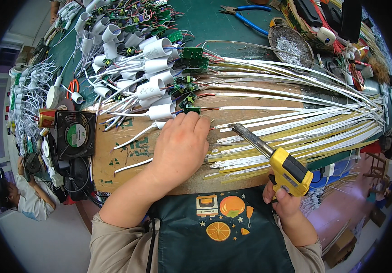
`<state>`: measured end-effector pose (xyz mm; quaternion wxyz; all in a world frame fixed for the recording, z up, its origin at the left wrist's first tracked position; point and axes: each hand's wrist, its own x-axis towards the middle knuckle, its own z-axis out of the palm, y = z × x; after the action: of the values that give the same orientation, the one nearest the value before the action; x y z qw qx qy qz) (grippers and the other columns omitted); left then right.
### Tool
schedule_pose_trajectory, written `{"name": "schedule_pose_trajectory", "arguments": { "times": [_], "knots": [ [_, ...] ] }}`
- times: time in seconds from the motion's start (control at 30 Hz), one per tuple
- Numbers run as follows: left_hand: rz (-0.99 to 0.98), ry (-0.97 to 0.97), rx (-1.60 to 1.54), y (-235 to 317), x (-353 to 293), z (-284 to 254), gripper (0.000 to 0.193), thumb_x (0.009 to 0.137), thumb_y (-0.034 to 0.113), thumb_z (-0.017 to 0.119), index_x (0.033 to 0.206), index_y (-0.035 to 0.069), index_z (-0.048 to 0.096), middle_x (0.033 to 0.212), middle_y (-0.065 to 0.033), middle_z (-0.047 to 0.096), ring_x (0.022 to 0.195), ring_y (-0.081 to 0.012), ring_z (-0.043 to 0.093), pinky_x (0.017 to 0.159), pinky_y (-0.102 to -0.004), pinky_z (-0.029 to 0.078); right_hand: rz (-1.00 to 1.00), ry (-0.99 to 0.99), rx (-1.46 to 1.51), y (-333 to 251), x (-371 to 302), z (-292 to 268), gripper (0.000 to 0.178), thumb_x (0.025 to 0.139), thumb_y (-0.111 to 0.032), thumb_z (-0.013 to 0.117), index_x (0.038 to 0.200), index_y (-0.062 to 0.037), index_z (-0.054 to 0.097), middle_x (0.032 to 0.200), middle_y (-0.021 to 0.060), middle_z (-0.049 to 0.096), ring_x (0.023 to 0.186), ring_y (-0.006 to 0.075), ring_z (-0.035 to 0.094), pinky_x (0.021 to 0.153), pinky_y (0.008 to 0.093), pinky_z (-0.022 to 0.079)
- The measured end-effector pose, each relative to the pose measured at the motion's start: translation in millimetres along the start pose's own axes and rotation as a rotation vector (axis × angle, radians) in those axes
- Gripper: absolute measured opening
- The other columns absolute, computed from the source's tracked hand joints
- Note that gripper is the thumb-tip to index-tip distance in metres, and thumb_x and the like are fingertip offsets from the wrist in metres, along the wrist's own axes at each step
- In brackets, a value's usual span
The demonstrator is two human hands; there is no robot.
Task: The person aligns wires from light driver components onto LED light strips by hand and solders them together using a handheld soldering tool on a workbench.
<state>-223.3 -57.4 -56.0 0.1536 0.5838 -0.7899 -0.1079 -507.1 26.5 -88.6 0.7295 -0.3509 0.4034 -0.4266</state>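
Note:
My right hand (287,200) grips a yellow and black soldering gun (291,172) by its handle. The gun's dark metal tip points up and left, over the near ends of white LED strips (250,122). Close to that tip, my left hand (182,141) is closed with its fingers curled down; what they pinch is hidden beneath them. A small green circuit board (192,110) shows just beyond its fingertips. White lamp sockets (150,89) with white cables lie piled beyond the left hand, their boards wired to several strips.
A black fan (74,135) stands at the left. Blue-handled pliers (250,19) and a round dish (291,45) of silvery bits lie at the far right. More sockets and boards cover the back left. Another person (27,195) sits at the lower left.

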Motion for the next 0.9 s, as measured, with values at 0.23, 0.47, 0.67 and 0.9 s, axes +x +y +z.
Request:
{"name": "schedule_pose_trajectory", "arguments": {
  "times": [0.23,0.47,0.67,0.9],
  "knots": [
    [0.020,0.060,-0.076,1.0,1.5,1.1,0.030,0.069,-0.001,0.060,0.098,0.005,0.060,0.089,-0.0110,0.058,0.083,-0.0299,0.058,0.075,-0.0406,0.047,-0.037,0.022,-0.049,2.1,0.7,0.2,0.057,0.086,-0.024,0.067,0.130,0.0027,0.043,0.079,0.0129,0.057,0.056,0.0162,0.053,0.048,0.0271,0.046],
    [0.047,0.054,-0.152,-2.0,3.3,2.3,0.012,0.077,0.003,0.064,0.088,0.005,0.062,0.085,-0.0097,0.059,0.082,-0.0293,0.059,0.074,-0.0398,0.047,-0.038,0.020,-0.060,1.9,0.5,-0.2,0.056,0.086,-0.025,0.066,0.129,0.0029,0.043,0.079,0.0129,0.057,0.056,0.0162,0.053,0.048,0.0274,0.046],
    [0.047,0.076,-0.098,-3.9,3.5,5.9,0.006,0.077,0.005,0.066,0.083,0.005,0.063,0.083,-0.0091,0.059,0.081,-0.0288,0.059,0.071,-0.0392,0.047,-0.036,0.011,-0.060,0.7,0.9,1.0,0.055,0.086,-0.025,0.066,0.129,0.0023,0.044,0.080,0.0128,0.057,0.056,0.0162,0.053,0.049,0.0271,0.046],
    [0.032,0.074,-0.163,-4.2,7.0,8.2,0.006,0.075,0.003,0.065,0.080,0.004,0.062,0.081,-0.0104,0.058,0.079,-0.0305,0.059,0.071,-0.0400,0.047,-0.016,0.120,-0.097,-5.1,2.7,13.6,0.063,0.082,-0.034,0.070,0.123,0.0060,0.046,0.066,0.0075,0.050,0.052,0.0146,0.049,0.047,0.0267,0.042]
  ]
}}
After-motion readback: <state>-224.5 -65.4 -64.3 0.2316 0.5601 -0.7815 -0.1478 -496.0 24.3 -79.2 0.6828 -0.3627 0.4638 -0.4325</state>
